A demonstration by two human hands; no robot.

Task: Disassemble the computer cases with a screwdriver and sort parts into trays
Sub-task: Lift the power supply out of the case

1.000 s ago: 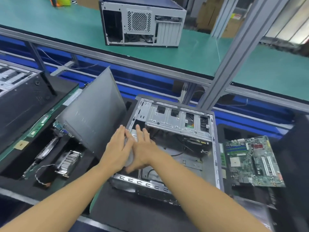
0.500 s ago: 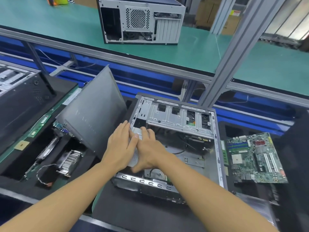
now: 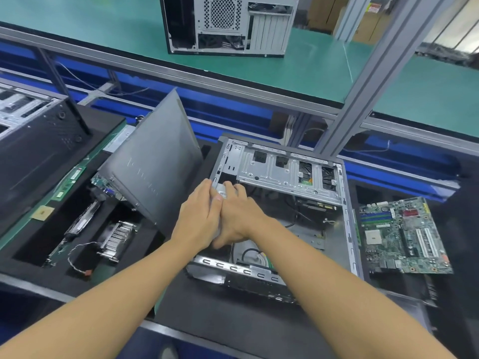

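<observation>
Open computer case point(image 3: 334, 237) lies flat on black foam at the near counter's middle, drive cage point(image 3: 280, 169) along its far side; left hand point(image 3: 199, 218) and right hand point(image 3: 238, 218) meet over its left inner corner, pale part point(image 3: 221, 190) between them, left fingers point(image 3: 204, 187) straight against it, right fingers point(image 3: 237, 189) curled over it; grey side panel point(image 3: 155, 172) leans tilted just left of the case; motherboard point(image 3: 404, 234) near the right edge; heatsink point(image 3: 119, 237) in the left tray point(image 3: 31, 244); second case point(image 3: 228, 24) upright on the green counter point(image 3: 337, 73) behind.
</observation>
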